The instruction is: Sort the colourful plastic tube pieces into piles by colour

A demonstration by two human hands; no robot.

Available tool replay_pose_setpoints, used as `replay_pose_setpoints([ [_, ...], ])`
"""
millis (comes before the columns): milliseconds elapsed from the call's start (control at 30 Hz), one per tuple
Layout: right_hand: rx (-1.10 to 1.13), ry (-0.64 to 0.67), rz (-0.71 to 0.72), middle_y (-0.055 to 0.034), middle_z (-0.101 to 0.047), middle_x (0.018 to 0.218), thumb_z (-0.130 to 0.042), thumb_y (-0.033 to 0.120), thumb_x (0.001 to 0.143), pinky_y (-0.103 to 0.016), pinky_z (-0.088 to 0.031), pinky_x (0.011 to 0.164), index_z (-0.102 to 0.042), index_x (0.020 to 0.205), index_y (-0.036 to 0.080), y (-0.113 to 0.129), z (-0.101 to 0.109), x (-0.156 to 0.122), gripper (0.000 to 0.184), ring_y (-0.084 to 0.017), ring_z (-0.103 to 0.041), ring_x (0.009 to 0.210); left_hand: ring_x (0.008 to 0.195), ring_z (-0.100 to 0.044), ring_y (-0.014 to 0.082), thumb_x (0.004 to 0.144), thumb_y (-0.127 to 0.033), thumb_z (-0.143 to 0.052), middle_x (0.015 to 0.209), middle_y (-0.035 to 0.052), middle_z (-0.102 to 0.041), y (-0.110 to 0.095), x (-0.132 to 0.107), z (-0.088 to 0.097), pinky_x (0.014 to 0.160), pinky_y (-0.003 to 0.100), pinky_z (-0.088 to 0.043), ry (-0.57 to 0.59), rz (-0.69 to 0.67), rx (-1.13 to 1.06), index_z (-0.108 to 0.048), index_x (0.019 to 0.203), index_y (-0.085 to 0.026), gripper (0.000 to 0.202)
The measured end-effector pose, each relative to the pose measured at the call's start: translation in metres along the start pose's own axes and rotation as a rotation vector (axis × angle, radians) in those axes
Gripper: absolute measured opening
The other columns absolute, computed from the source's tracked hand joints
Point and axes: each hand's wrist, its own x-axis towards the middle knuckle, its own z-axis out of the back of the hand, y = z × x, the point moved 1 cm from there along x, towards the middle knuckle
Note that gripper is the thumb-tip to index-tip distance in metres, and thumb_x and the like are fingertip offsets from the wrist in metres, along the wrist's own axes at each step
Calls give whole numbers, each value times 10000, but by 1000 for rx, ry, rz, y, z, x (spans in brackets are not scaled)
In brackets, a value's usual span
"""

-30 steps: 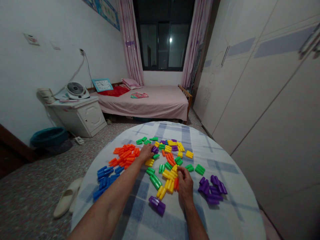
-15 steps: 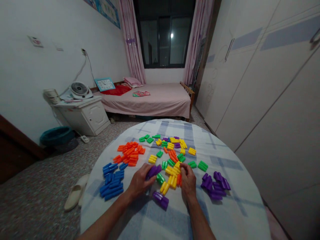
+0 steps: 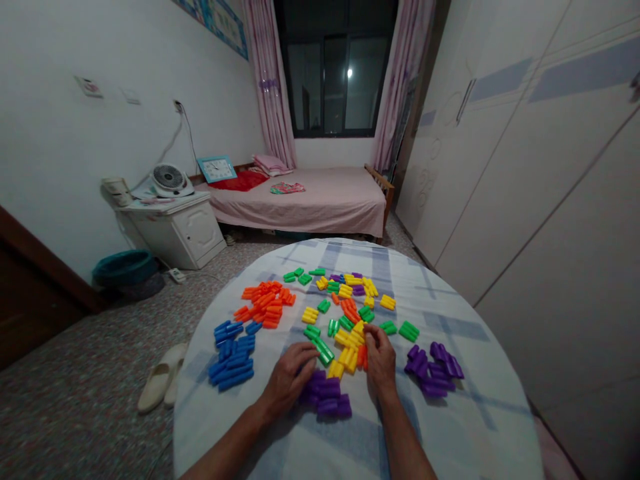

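My left hand (image 3: pixel 289 379) rests on the round table, fingers curled around a purple block that it sets against a small group of purple blocks (image 3: pixel 330 397) near the table's front. My right hand (image 3: pixel 380 363) lies just right of it, fingertips pinching at a mixed heap of yellow and orange blocks (image 3: pixel 350 350); what the fingers grip is hidden. Sorted piles lie around: orange blocks (image 3: pixel 265 305) at the left, blue blocks (image 3: pixel 231 353) at the front left, more purple blocks (image 3: pixel 434 370) at the right.
The table wears a blue-checked cloth (image 3: pixel 450 427). Loose green, yellow and purple blocks (image 3: pixel 345 288) spread over the far middle. Behind stand a pink bed (image 3: pixel 320 200), a white cabinet (image 3: pixel 175 227) with a fan, wardrobes (image 3: pixel 525 167) at the right, and slippers (image 3: pixel 160 383) on the floor.
My left hand came back from the far middle with a purple block and brought it down to the purple blocks at the front. The right hand stayed at the yellow heap.
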Motion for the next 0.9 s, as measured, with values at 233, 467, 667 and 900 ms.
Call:
replay_pose_setpoints([
  [233,21,10,4,-47,-665,949,-463,385,780,-313,-442,819,-636,924,203,-2,-1,2,290,-210,-594,908,1241,-433,307,678,-429,-719,1354,112,-463,31,43,-4,1040,460,-367,180,59,244,-575,1221,-248,591],
  [467,1,20,3,-47,-663,961,-453,380,789,-312,-440,821,-631,932,208,-5,0,3,286,-207,-594,908,1125,-477,279,610,-365,-771,1207,94,-526,28,50,-16,950,413,-406,204,-35,328,-640,1020,-218,455],
  [667,10,34,0,-51,-660,979,-459,384,790,-317,-437,839,-627,940,206,-7,-2,4,287,-212,-592,936,986,-516,221,648,-291,-736,1028,62,-586,30,50,-15,863,347,-431,56,-79,226,-600,782,-184,219],
  [900,13,24,15,-54,-668,955,-477,392,778,-322,-439,837,-638,917,201,-5,-1,4,286,-216,-597,918,1058,-516,241,680,-294,-714,1118,81,-562,25,75,-10,925,385,-433,-118,-3,228,-616,859,-183,232],
])
